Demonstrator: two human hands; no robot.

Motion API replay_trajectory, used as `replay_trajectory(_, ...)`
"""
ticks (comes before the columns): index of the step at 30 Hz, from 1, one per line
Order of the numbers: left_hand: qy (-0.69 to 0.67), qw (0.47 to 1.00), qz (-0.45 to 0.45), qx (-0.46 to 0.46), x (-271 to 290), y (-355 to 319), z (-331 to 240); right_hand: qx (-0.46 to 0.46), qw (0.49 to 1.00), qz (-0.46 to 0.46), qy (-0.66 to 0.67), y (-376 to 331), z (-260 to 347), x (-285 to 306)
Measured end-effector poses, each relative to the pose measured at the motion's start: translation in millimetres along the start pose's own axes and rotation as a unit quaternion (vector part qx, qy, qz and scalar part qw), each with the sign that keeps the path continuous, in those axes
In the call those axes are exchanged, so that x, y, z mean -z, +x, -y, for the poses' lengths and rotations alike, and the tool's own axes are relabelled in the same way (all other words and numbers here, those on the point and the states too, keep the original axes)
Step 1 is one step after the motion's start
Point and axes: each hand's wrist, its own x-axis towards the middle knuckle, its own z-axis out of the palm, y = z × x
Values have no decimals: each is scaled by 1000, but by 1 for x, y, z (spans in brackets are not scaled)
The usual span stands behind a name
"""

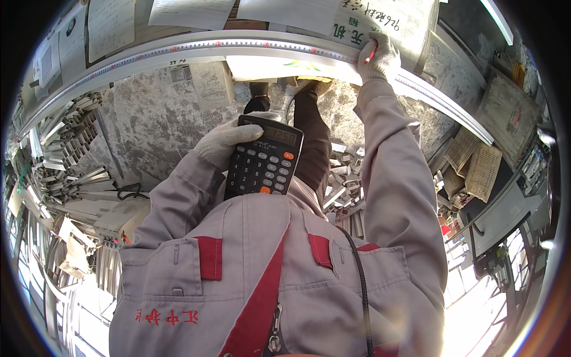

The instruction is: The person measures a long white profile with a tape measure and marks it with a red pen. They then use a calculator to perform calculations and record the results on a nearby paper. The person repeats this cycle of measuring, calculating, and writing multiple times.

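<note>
A black calculator with grey and orange keys is tilted in front of my body. My left hand, in a pale work glove, is closed on its upper left edge, thumb on the front. My right hand, also gloved, is stretched forward to the bench edge. It grips a slim red pen; only a short part of the pen shows. Beneath that hand runs a ruler strip along the bench edge, and a sheet of board with handwriting lies just beyond.
Several written papers lie on the bench at the far left. Cut metal profiles are stacked on the left, with offcuts on the floor by my legs. Plastic baskets stand at the right. A cord hangs down my jacket.
</note>
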Motion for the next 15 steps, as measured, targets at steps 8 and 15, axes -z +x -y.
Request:
replay_trajectory(8, 3, 999, -14, 40, 14, -1, 2, 4, 1000, -5, 14, 0, -2, -2)
replay_trajectory(15, -52, 997, -23, 43, 12, 4, 19, 11, 1000, -7, 10, 0, -4, -5)
